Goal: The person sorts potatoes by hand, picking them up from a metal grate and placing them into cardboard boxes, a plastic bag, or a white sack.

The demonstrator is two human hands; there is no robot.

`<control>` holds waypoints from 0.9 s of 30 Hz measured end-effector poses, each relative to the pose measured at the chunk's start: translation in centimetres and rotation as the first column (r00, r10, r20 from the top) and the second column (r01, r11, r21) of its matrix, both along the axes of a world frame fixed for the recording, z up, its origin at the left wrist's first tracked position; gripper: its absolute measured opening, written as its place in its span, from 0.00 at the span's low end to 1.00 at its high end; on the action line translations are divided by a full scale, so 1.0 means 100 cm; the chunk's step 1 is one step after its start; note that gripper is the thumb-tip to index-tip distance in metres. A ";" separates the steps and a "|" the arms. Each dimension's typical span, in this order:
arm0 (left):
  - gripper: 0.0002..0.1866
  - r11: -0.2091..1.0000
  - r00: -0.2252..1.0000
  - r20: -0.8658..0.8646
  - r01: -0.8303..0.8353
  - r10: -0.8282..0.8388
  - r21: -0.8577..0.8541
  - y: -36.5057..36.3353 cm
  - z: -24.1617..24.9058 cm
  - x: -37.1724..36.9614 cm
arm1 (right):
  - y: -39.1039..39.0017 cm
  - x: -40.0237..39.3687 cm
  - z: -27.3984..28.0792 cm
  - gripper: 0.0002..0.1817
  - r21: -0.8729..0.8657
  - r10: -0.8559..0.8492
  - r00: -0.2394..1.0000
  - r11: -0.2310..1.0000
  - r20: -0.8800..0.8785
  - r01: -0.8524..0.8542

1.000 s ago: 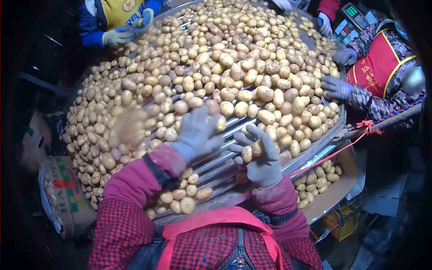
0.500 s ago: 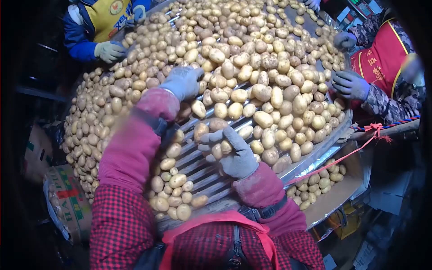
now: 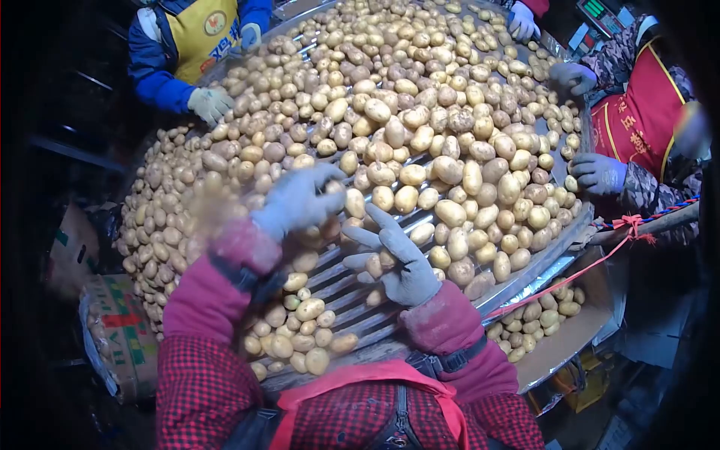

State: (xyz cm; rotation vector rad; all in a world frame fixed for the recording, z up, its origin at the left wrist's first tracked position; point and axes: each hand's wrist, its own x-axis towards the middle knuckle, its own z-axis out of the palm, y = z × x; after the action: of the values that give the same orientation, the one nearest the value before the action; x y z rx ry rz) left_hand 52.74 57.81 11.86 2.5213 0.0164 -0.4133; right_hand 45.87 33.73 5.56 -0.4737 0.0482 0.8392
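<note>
Potatoes (image 3: 450, 171) of mixed size cover a slatted metal table (image 3: 330, 281). My left hand (image 3: 296, 201), in a grey glove, hovers above the slats at the near edge of the pile. Its fingers and thumb are apart; whether a potato lies under them is hidden. Close by on the right, my right hand (image 3: 409, 274), also gloved, is palm-up over the slats. A small potato (image 3: 386, 259) rests against its palm, held by the curled lower fingers, while the upper fingers stretch out. Smaller potatoes (image 3: 304, 337) lie grouped at the table's near left.
A co-worker's gloved hand (image 3: 210, 105) rests at the far left edge; another co-worker's hands (image 3: 598, 172) are at the right. A cardboard box (image 3: 570, 341) of potatoes stands below the right edge, beside a red cord (image 3: 555, 285). A printed carton (image 3: 124, 337) stands left.
My left hand has come back from the pile, nearer to my body and my right hand. My right hand has shifted slightly, its upper fingers spreading. The whole view has shifted a little.
</note>
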 end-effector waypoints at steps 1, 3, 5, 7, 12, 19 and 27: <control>0.27 0.983 0.987 -0.064 0.137 -0.146 -0.126 -0.008 0.015 -0.010 | 0.000 0.000 0.002 0.42 -0.029 0.005 1.000 1.000 0.002 -0.005; 0.30 0.932 0.963 -0.059 0.236 -0.262 -0.275 -0.012 0.026 -0.015 | -0.001 0.002 0.004 0.41 -0.065 0.020 1.000 0.998 0.012 -0.019; 0.32 0.992 0.981 0.168 0.106 -0.094 -0.064 0.002 0.010 0.021 | -0.003 0.001 0.003 0.37 -0.051 0.018 0.997 0.999 0.076 -0.014; 0.36 0.987 0.928 0.373 -0.051 -0.009 0.150 0.034 -0.028 0.075 | -0.003 0.002 -0.001 0.36 -0.032 0.011 0.998 0.999 0.057 -0.009; 0.38 0.875 0.947 0.307 -0.063 -0.100 0.479 0.033 -0.068 0.118 | -0.003 0.001 0.001 0.28 -0.122 -0.034 0.977 0.991 0.211 0.060; 0.30 0.933 0.934 0.350 -0.185 0.069 0.310 -0.003 -0.071 0.047 | -0.002 -0.002 -0.007 0.27 -0.148 -0.100 0.932 0.976 0.348 0.160; 0.37 0.944 0.929 0.176 0.312 -0.327 0.104 -0.058 -0.058 0.008 | -0.009 -0.003 0.003 0.27 -0.030 0.015 0.957 1.000 0.289 -0.006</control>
State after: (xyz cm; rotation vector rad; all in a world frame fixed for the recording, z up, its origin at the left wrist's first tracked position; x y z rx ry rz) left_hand 53.52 51.98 6.05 2.6313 -0.4686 -0.2984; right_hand 45.60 32.81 5.84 -0.6206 -0.2133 0.7732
